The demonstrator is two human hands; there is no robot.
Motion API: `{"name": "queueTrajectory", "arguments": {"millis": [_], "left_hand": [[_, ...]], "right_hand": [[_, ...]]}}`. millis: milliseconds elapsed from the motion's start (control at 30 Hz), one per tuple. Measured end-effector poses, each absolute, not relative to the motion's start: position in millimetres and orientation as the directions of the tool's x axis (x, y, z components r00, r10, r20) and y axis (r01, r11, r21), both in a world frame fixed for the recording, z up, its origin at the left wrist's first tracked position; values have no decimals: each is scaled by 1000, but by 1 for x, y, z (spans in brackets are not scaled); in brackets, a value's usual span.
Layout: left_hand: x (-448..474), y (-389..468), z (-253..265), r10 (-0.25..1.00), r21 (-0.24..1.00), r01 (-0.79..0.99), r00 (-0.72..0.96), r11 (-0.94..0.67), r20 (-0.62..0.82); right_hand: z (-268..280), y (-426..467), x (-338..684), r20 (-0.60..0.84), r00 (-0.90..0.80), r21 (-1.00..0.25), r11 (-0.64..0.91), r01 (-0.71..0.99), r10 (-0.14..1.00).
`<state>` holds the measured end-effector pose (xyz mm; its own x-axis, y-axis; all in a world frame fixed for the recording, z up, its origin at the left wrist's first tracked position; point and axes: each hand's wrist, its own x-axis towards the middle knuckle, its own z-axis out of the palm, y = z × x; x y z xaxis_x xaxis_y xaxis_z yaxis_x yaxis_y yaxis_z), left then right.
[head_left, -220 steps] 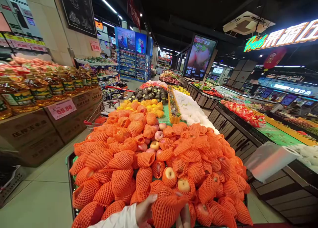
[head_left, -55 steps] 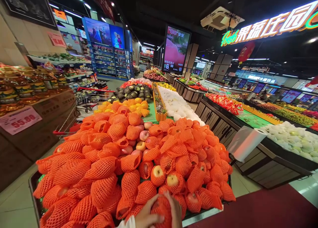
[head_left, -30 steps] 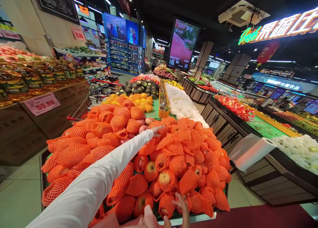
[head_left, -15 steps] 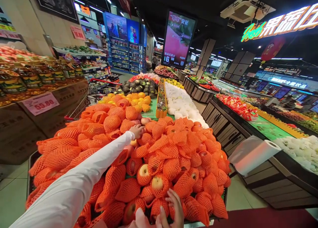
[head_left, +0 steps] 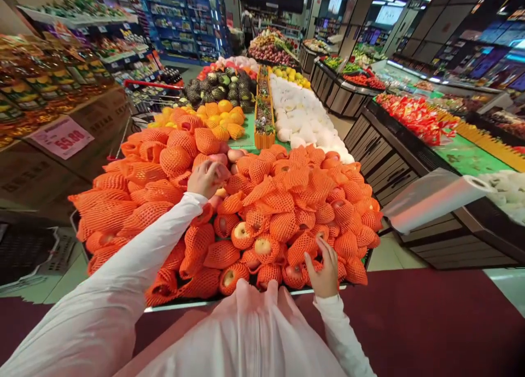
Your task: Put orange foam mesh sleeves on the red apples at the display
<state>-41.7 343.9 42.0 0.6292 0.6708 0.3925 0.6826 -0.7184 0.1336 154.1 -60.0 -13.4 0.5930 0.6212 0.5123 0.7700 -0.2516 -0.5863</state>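
Apples in orange foam nets (head_left: 283, 224) lie heaped on a stand in front of me. My left hand (head_left: 208, 178) reaches to the back left of the heap, its fingers curled down. Whatever it may grip is hidden under the fingers. Right beside it are bare pink apples (head_left: 235, 155) without nets. At the front right of the heap is my right hand (head_left: 325, 267), fingers spread over the netted apples and holding nothing. Close by, a netted apple (head_left: 262, 247) shows its pale end.
Oranges (head_left: 223, 114), dark netted fruit (head_left: 221, 84) and white-wrapped fruit (head_left: 301, 109) lie behind the heap, parted by an orange planter box (head_left: 264, 122). A plastic bag roll (head_left: 443, 202) stands at the right, oil bottles (head_left: 45, 76) on cartons at the left.
My view has tipped downward. The left hand has drawn back slightly from the bare apples and its fingers curl more. My right hand has moved right along the heap's front, fingers still apart.
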Motion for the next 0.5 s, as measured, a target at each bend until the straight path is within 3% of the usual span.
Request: {"name": "queueTrajectory", "arguments": {"millis": [100, 200, 367, 500], "left_hand": [[-64, 316, 61, 627, 192, 634, 586, -750, 513], [-84, 274, 65, 584, 238, 549, 630, -801, 513], [-105, 181, 16, 519, 311, 436, 810, -844, 272], [-105, 129, -30, 538, 375, 476, 839, -795, 77]], "right_hand": [[-18, -58, 168, 483, 532, -541, -241, 806, 696], [-19, -50, 177, 386, 514, -512, -286, 810, 766], [-13, -39, 187, 116, 336, -446, -253, 859, 935], [0, -38, 196, 76, 232, -458, -173, 872, 970]]}}
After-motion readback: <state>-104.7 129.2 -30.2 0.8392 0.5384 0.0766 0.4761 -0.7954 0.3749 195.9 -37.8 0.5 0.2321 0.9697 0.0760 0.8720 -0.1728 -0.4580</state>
